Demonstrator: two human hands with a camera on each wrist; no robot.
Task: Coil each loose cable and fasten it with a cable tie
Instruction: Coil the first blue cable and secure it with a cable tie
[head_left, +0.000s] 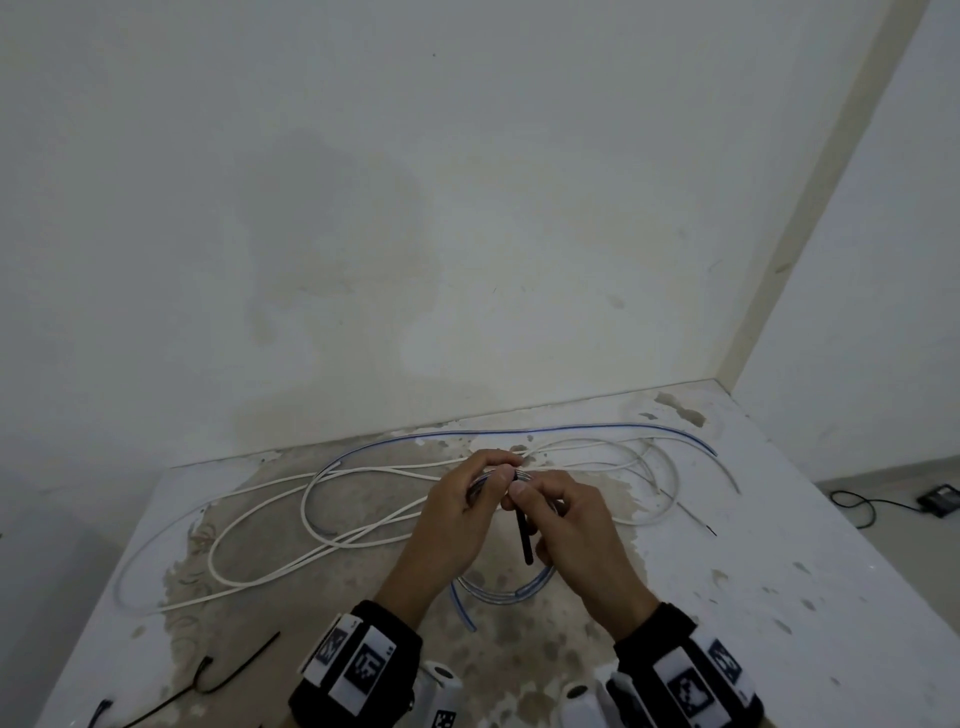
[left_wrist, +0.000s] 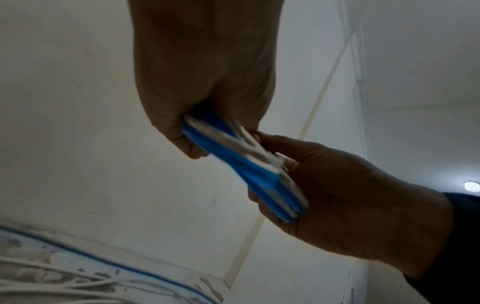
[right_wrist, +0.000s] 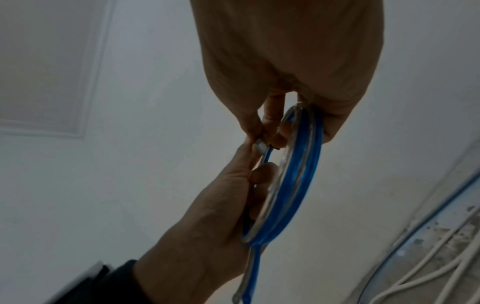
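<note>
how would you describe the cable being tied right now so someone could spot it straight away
On the stained white table, look to the near middle, where the left hand and right hand meet. Between them hangs the blue cable, wound into a small coil with a black cable tie at its top. The white cables behind it lie loose and sprawling.

The coiled cable (right_wrist: 298, 181) is bright blue with a clear, glassy stripe along it. The cable tie (head_left: 523, 530) around it is black, and its head looks pale grey in the right wrist view. On the table (head_left: 779, 571), which is white with brown, worn patches, lie white cables (head_left: 260, 519) and one more blue and clear cable (head_left: 571, 430). Spare cable ties (head_left: 218, 670) near the front edge are black. Both wristbands (head_left: 358, 665) are black, carrying white tags with black square patterns. The wall (head_left: 363, 208) is off-white with yellowish stains.
</note>
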